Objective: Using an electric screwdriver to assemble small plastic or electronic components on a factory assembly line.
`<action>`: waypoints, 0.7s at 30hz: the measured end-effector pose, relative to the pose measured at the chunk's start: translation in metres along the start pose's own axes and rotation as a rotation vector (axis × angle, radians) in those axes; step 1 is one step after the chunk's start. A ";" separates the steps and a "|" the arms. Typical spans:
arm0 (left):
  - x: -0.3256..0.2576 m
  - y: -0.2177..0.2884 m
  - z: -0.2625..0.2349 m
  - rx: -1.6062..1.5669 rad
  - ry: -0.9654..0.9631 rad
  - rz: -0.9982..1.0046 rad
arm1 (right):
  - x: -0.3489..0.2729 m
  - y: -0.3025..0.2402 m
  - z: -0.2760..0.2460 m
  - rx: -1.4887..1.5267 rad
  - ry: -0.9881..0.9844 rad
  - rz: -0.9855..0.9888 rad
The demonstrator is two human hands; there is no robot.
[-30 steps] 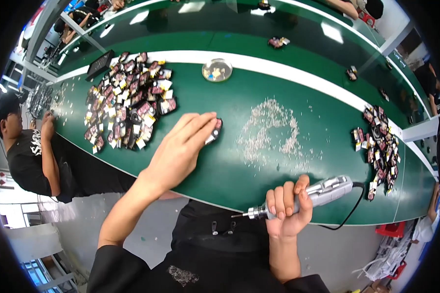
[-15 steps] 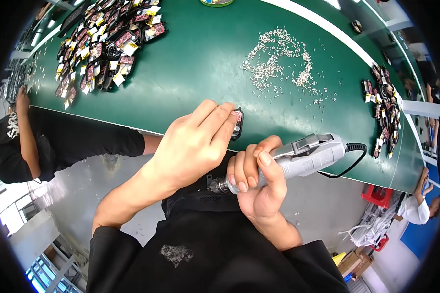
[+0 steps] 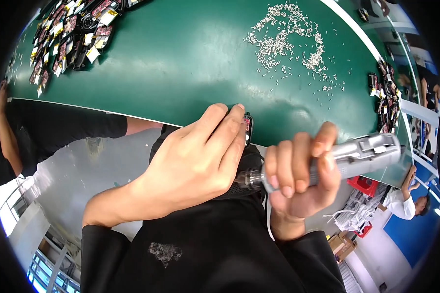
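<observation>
Left hand (image 3: 195,156): circuit-board casing (image 3: 248,128) held, frame centre.
Right hand (image 3: 305,176): electric screwdriver (image 3: 366,152) gripped.
Casing: apparently being steadied.
Screwdriver: alignment probably needed next.

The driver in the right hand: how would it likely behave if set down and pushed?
The driver is probably stiff, given its hard-looking casing; its bulk suggests some heft. Its rounded body might roll, though the raised lever on it could check that.
</observation>
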State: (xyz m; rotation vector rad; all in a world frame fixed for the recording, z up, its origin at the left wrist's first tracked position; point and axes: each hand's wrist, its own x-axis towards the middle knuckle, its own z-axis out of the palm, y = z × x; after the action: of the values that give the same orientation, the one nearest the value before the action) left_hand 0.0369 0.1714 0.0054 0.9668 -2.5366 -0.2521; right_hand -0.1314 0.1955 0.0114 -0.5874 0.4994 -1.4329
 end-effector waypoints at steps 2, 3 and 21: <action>-0.004 0.001 -0.002 -0.018 -0.049 -0.018 | 0.009 -0.021 0.000 -0.099 -0.058 -0.057; -0.004 0.001 -0.001 -0.030 -0.050 -0.013 | 0.014 -0.029 0.001 -0.121 -0.089 -0.112; -0.009 0.001 0.014 -0.004 0.082 0.036 | 0.052 -0.020 -0.011 -0.317 -0.143 -0.186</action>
State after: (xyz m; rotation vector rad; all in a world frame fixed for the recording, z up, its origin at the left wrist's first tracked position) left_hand 0.0360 0.1788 -0.0098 0.9099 -2.4756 -0.2029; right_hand -0.1494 0.1420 0.0178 -1.0042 0.5740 -1.4845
